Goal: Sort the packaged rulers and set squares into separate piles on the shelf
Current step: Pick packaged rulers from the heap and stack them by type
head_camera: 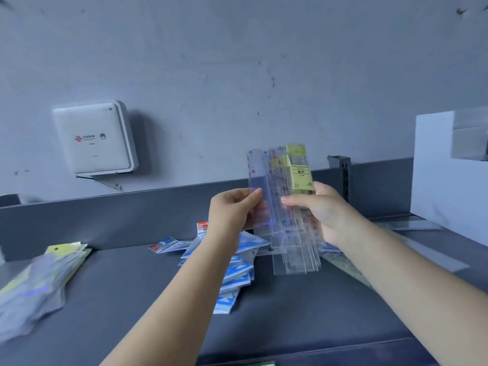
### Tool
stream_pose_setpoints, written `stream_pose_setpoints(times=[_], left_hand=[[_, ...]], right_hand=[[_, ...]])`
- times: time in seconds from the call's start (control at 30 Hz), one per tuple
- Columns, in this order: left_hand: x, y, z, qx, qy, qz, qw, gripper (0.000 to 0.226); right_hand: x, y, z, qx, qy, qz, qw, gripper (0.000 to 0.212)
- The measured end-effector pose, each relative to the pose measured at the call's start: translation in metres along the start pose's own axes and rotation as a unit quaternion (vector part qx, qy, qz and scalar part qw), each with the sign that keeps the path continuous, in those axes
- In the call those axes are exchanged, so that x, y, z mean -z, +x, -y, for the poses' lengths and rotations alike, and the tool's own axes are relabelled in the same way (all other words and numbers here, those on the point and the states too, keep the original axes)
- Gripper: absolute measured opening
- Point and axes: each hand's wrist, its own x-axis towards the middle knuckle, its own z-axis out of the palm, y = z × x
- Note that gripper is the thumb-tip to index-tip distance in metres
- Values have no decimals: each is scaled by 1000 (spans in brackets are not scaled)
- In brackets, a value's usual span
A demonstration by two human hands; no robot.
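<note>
Both hands hold a fan of packaged rulers (287, 207) upright above the shelf (290, 299): the right hand (320, 211) grips the bundle, the left hand (233, 207) pinches its front ruler. Sorting is mid-way; next, that ruler probably joins the left-hand pile (39, 281), apart from the blue set squares (237, 270).

1. Shelf (290, 307) runs left to right below the wall (237, 62).
2. Ruler pile (39, 281) lies on shelf, far left.
3. Set square pile (237, 273) on shelf, centre, well apart from ruler pile.
4. Router box (93, 137) on wall, above left part of shelf.
5. Left hand (232, 210) and right hand (322, 210) hold ruler bundle (287, 207) upright above set square pile.
6. Loose rulers (422, 249) lie on shelf at right, below board (443, 175).
</note>
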Motion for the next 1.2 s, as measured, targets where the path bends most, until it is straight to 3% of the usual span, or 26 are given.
stream_pose_setpoints(times=[0.3,0.53,0.67,0.83,1.07,1.17,1.2], left_hand=[[82,3,-17,-5,5,14,1000,18],[171,-1,-29,-10,4,-40,999,16],[233,-6,-31,-25,68,-95,993,11],[316,-10,-29,-35,208,-167,963,10],[397,-8,-14,8,331,-187,925,21],[412,-6,-6,31,494,-179,850,26],[412,-7,-6,20,510,-181,841,25]], right_hand=[[-75,-3,-2,-9,33,-14,999,29],[-152,-7,-4,-28,71,29,997,26],[-201,-9,-7,-37,71,56,995,25],[-259,-13,-15,-61,88,91,990,28],[-323,-16,-27,-53,69,116,989,42],[-342,-14,-34,-49,43,111,992,46],[-347,-13,-36,-48,35,108,992,48]])
